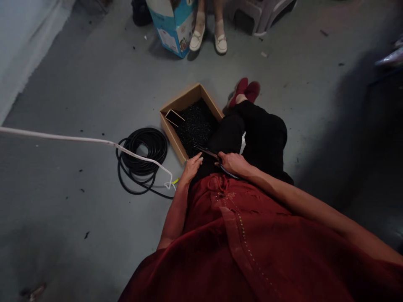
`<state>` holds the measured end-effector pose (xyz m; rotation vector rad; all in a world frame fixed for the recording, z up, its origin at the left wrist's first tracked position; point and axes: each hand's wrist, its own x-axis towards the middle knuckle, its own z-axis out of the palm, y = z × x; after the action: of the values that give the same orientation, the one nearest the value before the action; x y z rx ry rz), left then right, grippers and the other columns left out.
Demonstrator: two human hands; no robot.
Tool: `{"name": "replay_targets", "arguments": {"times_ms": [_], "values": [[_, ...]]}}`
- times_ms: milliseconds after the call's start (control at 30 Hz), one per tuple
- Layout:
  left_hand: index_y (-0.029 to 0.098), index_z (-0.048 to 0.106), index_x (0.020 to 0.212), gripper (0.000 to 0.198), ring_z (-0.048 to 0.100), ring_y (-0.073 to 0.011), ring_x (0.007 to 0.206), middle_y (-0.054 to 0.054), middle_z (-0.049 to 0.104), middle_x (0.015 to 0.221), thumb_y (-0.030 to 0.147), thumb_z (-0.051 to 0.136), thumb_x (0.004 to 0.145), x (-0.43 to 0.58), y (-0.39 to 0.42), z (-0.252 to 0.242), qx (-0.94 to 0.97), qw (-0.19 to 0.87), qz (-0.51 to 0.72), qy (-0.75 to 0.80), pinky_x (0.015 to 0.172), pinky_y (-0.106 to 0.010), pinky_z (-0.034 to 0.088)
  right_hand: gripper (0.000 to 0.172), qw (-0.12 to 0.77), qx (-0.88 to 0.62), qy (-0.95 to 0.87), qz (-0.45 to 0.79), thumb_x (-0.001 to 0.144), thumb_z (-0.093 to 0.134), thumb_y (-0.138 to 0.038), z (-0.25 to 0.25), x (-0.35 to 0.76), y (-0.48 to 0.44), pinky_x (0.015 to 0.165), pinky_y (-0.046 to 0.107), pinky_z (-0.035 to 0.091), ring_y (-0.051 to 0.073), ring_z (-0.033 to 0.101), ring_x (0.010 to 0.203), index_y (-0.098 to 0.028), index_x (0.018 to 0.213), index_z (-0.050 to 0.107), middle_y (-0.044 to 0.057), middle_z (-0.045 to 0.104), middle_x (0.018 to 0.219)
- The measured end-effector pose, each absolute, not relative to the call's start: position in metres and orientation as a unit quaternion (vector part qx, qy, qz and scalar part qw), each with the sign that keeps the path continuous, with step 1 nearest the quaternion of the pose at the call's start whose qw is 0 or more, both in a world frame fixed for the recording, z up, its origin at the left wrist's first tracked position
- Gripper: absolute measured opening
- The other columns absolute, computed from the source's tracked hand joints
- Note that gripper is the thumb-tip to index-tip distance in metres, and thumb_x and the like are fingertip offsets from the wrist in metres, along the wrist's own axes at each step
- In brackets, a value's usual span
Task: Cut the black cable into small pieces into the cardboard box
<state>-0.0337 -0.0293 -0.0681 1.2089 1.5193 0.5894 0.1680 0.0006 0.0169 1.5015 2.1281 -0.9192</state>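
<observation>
My right hand is closed around the handles of a pair of dark scissors. The blades point left, over the near edge of a cardboard box. Just left of the blades is my left hand, its fingers drawn together; whatever they may pinch is too small and dim to tell. Small black pieces cover the bottom of the box. On top of them, by the left wall, lies a flat black rectangle with a light rim, which looks like a phone.
A coil of black cable lies left of the box. A white cord runs across from the left edge, with a bent end near my left forearm. Farther off are another person's white shoes, a blue carton and a plastic stool.
</observation>
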Motion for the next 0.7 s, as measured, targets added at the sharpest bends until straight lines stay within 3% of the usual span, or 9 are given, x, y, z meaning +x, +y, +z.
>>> {"name": "replay_targets", "arguments": {"times_ms": [400,700], "values": [[0.016,0.050,0.124,0.046,0.045,-0.0080,0.062,-0.002,0.061,0.076,0.035,0.044,0.083,-0.032,-0.029,-0.068,0.524,0.509,0.242,0.638,0.064,-0.020,0.039,0.043,0.182,0.532,0.764,-0.318,0.087,0.034,-0.049,0.012,0.167,-0.001,0.071,0.033,0.040,0.027,0.060,0.087,-0.018,0.114,0.047,0.014,0.064,0.095],[0.018,0.051,0.124,0.043,0.046,-0.0095,0.064,-0.002,0.059,0.076,0.034,0.043,0.085,-0.035,-0.032,-0.048,0.534,0.495,0.235,0.643,0.062,-0.021,0.038,0.047,0.144,0.572,0.726,-0.354,0.082,0.036,-0.058,0.003,0.174,0.003,0.062,0.028,0.038,0.025,0.061,0.079,-0.021,0.104,0.053,0.011,0.065,0.088]]}}
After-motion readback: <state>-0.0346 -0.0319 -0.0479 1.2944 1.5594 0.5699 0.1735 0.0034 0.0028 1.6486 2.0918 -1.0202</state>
